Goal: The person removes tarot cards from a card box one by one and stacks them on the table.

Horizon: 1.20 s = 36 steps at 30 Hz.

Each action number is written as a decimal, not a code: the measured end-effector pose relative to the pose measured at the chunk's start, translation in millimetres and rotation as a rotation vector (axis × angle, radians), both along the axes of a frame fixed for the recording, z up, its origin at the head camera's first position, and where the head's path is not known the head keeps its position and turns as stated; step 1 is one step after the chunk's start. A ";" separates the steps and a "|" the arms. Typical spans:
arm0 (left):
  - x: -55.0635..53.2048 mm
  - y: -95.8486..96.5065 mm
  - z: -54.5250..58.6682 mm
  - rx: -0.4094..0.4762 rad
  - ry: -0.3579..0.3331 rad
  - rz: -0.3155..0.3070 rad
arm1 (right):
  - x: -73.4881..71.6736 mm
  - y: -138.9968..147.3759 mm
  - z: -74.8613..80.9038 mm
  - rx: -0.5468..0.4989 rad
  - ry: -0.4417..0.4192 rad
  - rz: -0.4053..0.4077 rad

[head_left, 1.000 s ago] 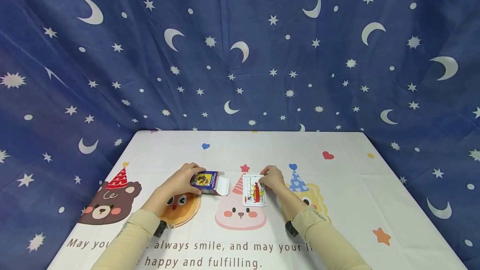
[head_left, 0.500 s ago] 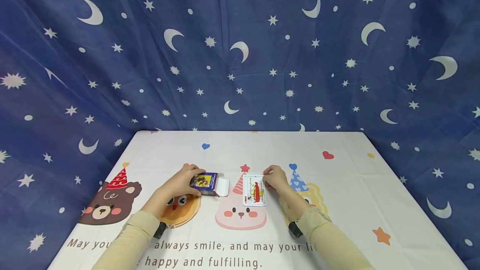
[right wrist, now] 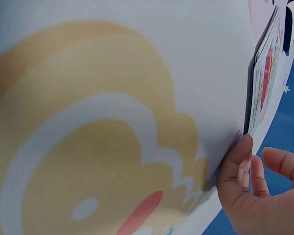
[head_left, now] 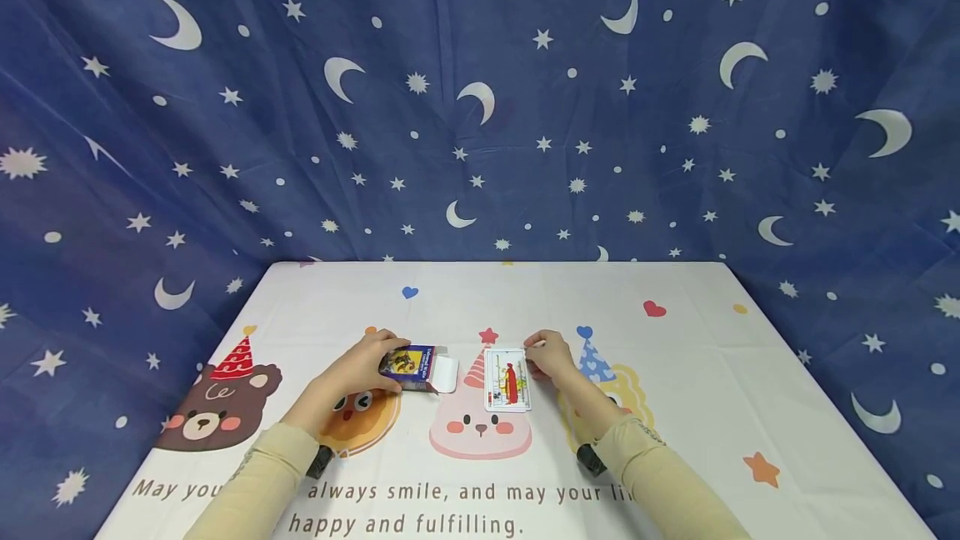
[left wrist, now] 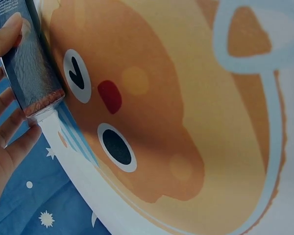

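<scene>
In the head view my left hand grips a blue card box with a yellow picture, and its white flap hangs open to the right. The left wrist view shows the thumb on one face of the box and the fingers along its other side. A small stack of picture cards lies face up right of the box; the top one has a red figure. My right hand is at the stack's upper right corner. In the right wrist view a fingertip meets the edge of the cards, with the thumb apart.
A white cloth with printed cartoon animals and lettering covers the table. Behind and at both sides hangs a blue curtain with moons and stars. Dark wrist cameras sit under both forearms.
My right hand has drawn back slightly to the right, from over the cards to their corner. The left hand and the box have hardly moved. The whole head view has shifted a little.
</scene>
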<state>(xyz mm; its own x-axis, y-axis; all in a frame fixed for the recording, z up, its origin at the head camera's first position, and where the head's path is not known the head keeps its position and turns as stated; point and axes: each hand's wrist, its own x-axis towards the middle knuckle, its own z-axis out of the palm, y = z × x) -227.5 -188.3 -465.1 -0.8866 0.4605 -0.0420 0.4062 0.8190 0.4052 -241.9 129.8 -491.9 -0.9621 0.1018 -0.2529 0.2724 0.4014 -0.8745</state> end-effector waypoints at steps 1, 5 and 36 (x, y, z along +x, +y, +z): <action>0.0 0.0 -0.1 0.000 -0.001 0.003 | 0.3 -0.4 0.5 -0.002 0.000 0.000; 0.0 -0.1 -1.0 0.008 -0.003 0.006 | 1.8 0.3 2.1 -0.007 -0.007 0.005; -0.7 -0.8 -4.7 -0.011 -0.015 0.003 | 27.2 9.1 9.5 -0.036 -0.157 0.139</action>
